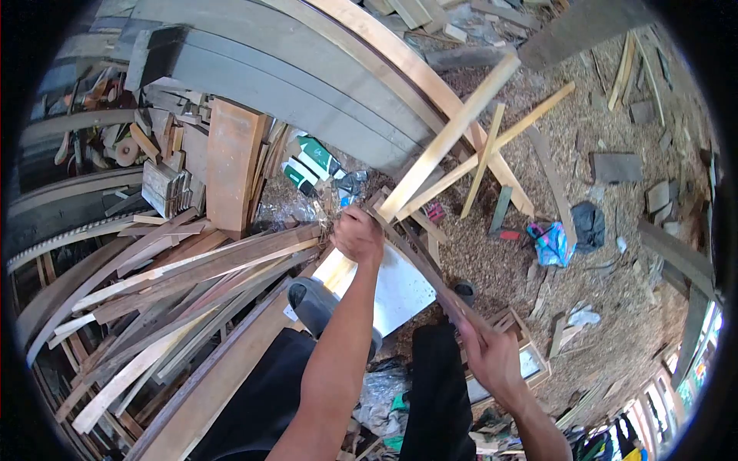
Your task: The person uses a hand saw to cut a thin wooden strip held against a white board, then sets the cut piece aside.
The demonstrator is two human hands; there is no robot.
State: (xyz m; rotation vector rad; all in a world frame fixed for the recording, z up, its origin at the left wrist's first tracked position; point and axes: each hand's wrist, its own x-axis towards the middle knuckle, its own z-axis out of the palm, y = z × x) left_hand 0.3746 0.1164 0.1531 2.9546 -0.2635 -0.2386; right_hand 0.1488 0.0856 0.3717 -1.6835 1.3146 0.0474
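My left hand [359, 234] is closed in a fist near the far end of a long, narrow dark wooden strip [430, 265]. What lies inside its fingers is hidden. My right hand [493, 355] wraps round the near end of that strip. Below the strip, between my legs, is a flat white panel [407, 296], bright with light. Just past my left fist, a pale wooden batten [453, 131] slants up and away to the right. A foot in a dark clog [311, 303] rests beside the panel's left edge.
Stacked wooden strips [192, 284] fill the left side. Large grey boards [292, 84] stretch across the back. Crossed battens [530, 115], a blue-pink bag [551, 244] and a dark bag [588, 227] lie on shavings. A wooden frame [530, 361] sits by my right hand.
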